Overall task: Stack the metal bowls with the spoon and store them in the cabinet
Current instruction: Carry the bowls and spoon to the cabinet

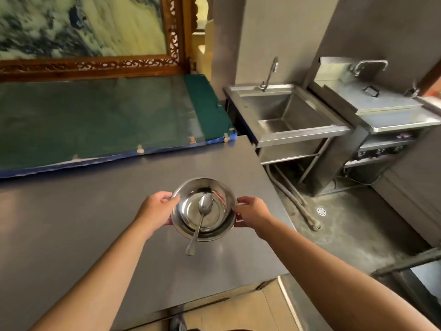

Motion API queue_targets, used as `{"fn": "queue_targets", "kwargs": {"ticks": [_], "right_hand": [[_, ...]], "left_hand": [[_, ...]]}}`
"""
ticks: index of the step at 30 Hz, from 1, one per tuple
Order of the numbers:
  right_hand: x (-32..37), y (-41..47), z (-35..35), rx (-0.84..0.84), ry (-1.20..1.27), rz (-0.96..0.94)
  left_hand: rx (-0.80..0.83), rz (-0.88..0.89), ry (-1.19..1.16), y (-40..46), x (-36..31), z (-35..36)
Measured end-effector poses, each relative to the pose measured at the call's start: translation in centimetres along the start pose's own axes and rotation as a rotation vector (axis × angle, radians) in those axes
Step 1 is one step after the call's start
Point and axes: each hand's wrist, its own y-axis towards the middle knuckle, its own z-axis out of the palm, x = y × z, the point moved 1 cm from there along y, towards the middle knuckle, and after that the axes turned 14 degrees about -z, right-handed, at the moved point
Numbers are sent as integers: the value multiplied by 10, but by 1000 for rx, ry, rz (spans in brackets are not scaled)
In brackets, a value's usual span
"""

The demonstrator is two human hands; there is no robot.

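Note:
Two shiny metal bowls (188, 229) are nested one inside the other over the grey steel counter (83, 223). A metal spoon (199, 225) lies in the inner bowl, its handle sticking out over the near rim. My left hand (156, 209) grips the stack's left rim and my right hand (251, 212) grips its right rim. I cannot tell whether the stack rests on the counter or is lifted just above it. No cabinet interior is in view.
A green mat with a blue edge (100, 118) covers the counter's far part below a carved wooden frame (95, 65). A steel sink with a tap (286, 113) and a lidded steel unit (386, 103) stand to the right. A floor drain (321, 211) lies below.

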Motion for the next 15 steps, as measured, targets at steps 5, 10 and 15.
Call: {"fn": "queue_targets", "kwargs": {"ticks": [5, 10, 15], "right_hand": [[10, -50, -97, -105, 78, -55], [1, -112, -202, -259, 149, -112], [-29, -176, -300, -439, 194, -168]], "left_hand": [[88, 92, 56, -59, -43, 65], [207, 171, 98, -118, -75, 158], [372, 238, 144, -177, -94, 258]]}}
